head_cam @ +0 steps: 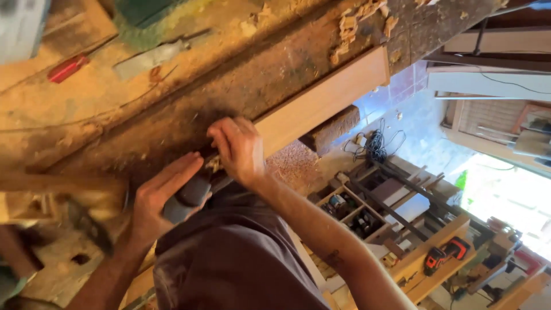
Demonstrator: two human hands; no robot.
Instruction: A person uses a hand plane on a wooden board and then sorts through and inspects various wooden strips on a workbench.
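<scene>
My left hand point(163, 195) lies over the rear of a dark grey hand tool point(188, 202), palm on it and fingers stretched forward. My right hand point(238, 150) is curled over the front of that tool, at the near end of a long pale wooden board point(324, 100). The board lies along the edge of a worn, dusty workbench point(172, 109). Most of the tool's body is hidden under both hands, and my dark shirt point(235, 258) fills the lower middle.
Wood shavings point(351, 26) lie at the board's far end. A red object point(68, 68) and a grey flat piece point(150, 57) rest on the bench. Below are a coil of cable point(376, 146), compartment shelves point(350, 209) and an orange-and-black power tool point(445, 255).
</scene>
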